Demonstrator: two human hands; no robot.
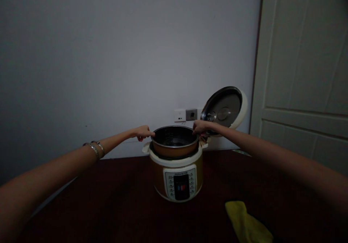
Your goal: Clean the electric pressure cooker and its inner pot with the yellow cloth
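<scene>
A white and gold electric pressure cooker [178, 183] stands on the dark table, its control panel facing me. Its round lid [224, 107] is swung up to the right. The inner pot [175, 150], dark inside with an orange-brown outer wall, sits partly raised above the cooker's rim. At the pot's left edge, my left hand [143, 132] pinches the rim between thumb and fingers. On the opposite edge my right hand [200, 127] grips the rim, just in front of the lid. The pot's bottom is hidden inside the cooker.
A yellow cloth [246, 223] lies on the dark red table [122, 199] at the front right. Behind the cooker, wall sockets [179, 115] are set in the pale wall. A panelled door [301, 72] stands at the right.
</scene>
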